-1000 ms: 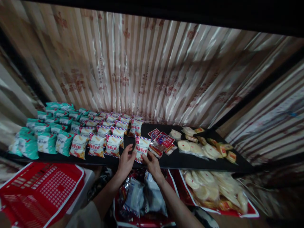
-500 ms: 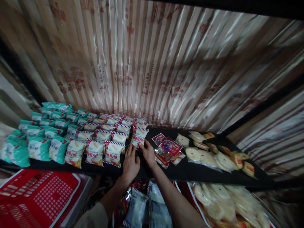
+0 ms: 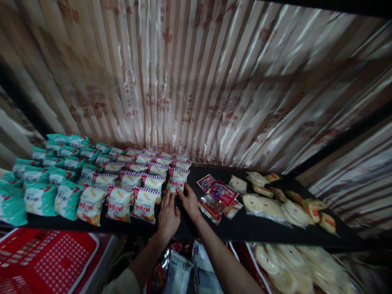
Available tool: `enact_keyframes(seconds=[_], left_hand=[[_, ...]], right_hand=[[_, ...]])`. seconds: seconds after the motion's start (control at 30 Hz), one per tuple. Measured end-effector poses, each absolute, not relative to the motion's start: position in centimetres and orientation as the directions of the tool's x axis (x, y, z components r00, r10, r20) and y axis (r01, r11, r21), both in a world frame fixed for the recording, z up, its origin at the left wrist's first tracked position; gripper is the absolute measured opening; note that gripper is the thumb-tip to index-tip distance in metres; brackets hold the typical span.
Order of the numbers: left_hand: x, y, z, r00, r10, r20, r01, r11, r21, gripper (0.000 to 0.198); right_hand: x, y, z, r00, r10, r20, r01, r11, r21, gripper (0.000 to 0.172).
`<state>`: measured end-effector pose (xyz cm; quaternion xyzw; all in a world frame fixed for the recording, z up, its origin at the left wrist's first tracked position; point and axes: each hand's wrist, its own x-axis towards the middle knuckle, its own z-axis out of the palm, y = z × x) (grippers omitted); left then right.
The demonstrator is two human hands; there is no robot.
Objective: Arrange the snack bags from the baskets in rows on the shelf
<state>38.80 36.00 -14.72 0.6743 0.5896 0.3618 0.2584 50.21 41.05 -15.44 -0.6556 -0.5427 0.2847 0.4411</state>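
White, shiny plastic makes up the puffy snack bag (image 3: 178,179) at your fingertips. It is plump in the middle and flat at its top edge, which has red, white and blue stripes. It stands on the black shelf (image 3: 248,226), at the near end of the right-hand line of bags, with another striped bag just behind it.

Your left hand (image 3: 169,214) touches the bag low down on its front. Those fingers are long and nearly straight, with the thumb held away, so that hand is not closed around it. Your right hand (image 3: 188,200) has bent fingers at the bag's low right corner. You can't tell from here if they pinch it or just touch it.

To the left, more fat white bags (image 3: 144,204) stand in rows, a bit crinkly and round like little pillows. Past them are puffy blue-green bags (image 3: 40,199), smooth and shiny.

To the right, flat red packets (image 3: 223,192) lie on top of each other. Further along are pale round discs (image 3: 266,206) in thin clear wrap, and small yellow packs (image 3: 327,222).

Lower down, on the left, sits a red plastic basket (image 3: 63,261) full of little square holes. Behind everything hangs a wavy, striped sheet (image 3: 177,73) with shiny folds and red prints.
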Motion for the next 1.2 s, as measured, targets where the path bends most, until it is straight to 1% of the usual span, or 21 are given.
enact_keyframes(seconds=[0.1, 0.2, 0.27, 0.4, 0.53, 0.67, 0.77, 0.83, 0.9, 0.97, 1.07, 1.13, 1.2], left_hand=[[38.9, 36.1, -14.8, 0.042, 0.982, 0.184, 0.624, -0.170, 0.762, 0.052], [38.9, 36.1, -14.7, 0.053, 0.980, 0.193, 0.663, -0.180, 0.727, 0.052], [38.8, 36.1, -14.8, 0.061, 0.976, 0.207, 0.684, -0.192, 0.703, 0.052], [38.6, 36.2, -15.0, 0.061, 0.971, 0.230, 0.706, -0.205, 0.678, 0.050], [38.7, 36.1, -15.1, 0.056, 0.969, 0.240, 0.713, -0.207, 0.670, 0.050], [38.9, 35.9, -15.0, 0.056, 0.967, 0.247, 0.719, -0.211, 0.662, 0.049], [39.0, 35.8, -15.0, 0.051, 0.969, 0.242, 0.715, -0.205, 0.668, 0.049], [38.9, 35.8, -15.1, 0.058, 0.971, 0.233, 0.717, -0.203, 0.667, 0.049], [38.8, 35.9, -15.0, 0.069, 0.970, 0.231, 0.720, -0.209, 0.662, 0.049], [38.7, 35.8, -14.9, 0.075, 0.967, 0.242, 0.713, -0.221, 0.665, 0.047], [38.6, 35.2, -14.4, 0.072, 0.960, 0.272, 0.691, -0.245, 0.680, 0.043], [38.5, 34.2, -14.0, 0.065, 0.955, 0.290, 0.672, -0.256, 0.694, 0.039], [38.4, 32.5, -13.8, 0.069, 0.950, 0.305, 0.635, -0.278, 0.721, 0.035]], right_hand=[[50.1, 41.0, -15.3, 0.279, 0.942, 0.185, 0.557, -0.002, -0.830, 0.059], [49.9, 41.1, -15.3, 0.325, 0.911, 0.254, 0.585, 0.017, -0.811, 0.067], [49.8, 41.2, -15.5, 0.319, 0.917, 0.241, 0.554, 0.026, -0.832, 0.069], [50.1, 41.4, -15.5, 0.262, 0.953, 0.155, 0.498, 0.004, -0.867, 0.064], [50.3, 41.5, -14.8, 0.258, 0.959, 0.116, 0.479, -0.022, -0.878, 0.068], [50.2, 41.9, -14.1, 0.231, 0.966, 0.116, 0.298, 0.044, -0.954, 0.074], [50.1, 42.6, -13.8, 0.182, 0.972, 0.148, 0.216, 0.107, -0.970, 0.067], [50.3, 43.0, -13.8, 0.154, 0.979, 0.137, 0.213, 0.102, -0.972, 0.059], [50.5, 43.1, -13.7, 0.147, 0.982, 0.121, 0.227, 0.086, -0.970, 0.055], [50.6, 42.9, -13.7, 0.185, 0.975, 0.121, 0.254, 0.071, -0.965, 0.058], [50.6, 41.5, -13.7, 0.292, 0.946, 0.139, 0.307, 0.045, -0.951, 0.066], [50.4, 39.7, -13.6, 0.332, 0.928, 0.167, 0.317, 0.057, -0.947, 0.061], [50.2, 37.0, -13.4, 0.346, 0.916, 0.205, 0.297, 0.100, -0.950, 0.052]])
